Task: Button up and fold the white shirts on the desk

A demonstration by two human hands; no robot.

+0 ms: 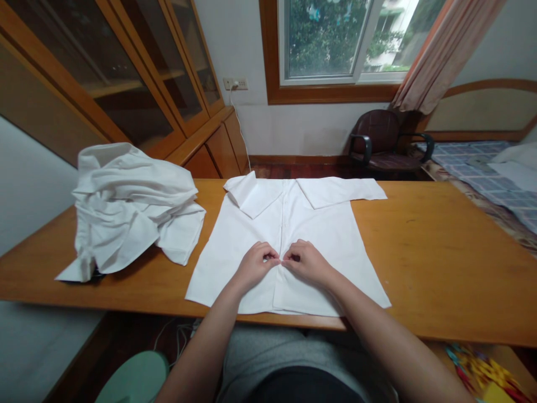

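Note:
A white shirt (319,235) lies spread on the wooden table, its hem toward me and its sleeves folded across the far end. The front placket runs down its middle. My left hand (259,262) pinches one side of the placket, thumb and fingertips closed on the cloth. My right hand (305,260) pinches the other side, its fingertips almost touching those of the left. Any button between the fingertips is too small or hidden to make out. Both forearms rest over the lower part of the shirt.
A heap of white cloth (130,207) sits on the table (440,252) at the left. Beyond are a glass-door cabinet (193,129), a brown armchair (380,140) and a bed (495,162). A green stool (134,378) stands below, at the left; colourful items (490,369) lie lower right.

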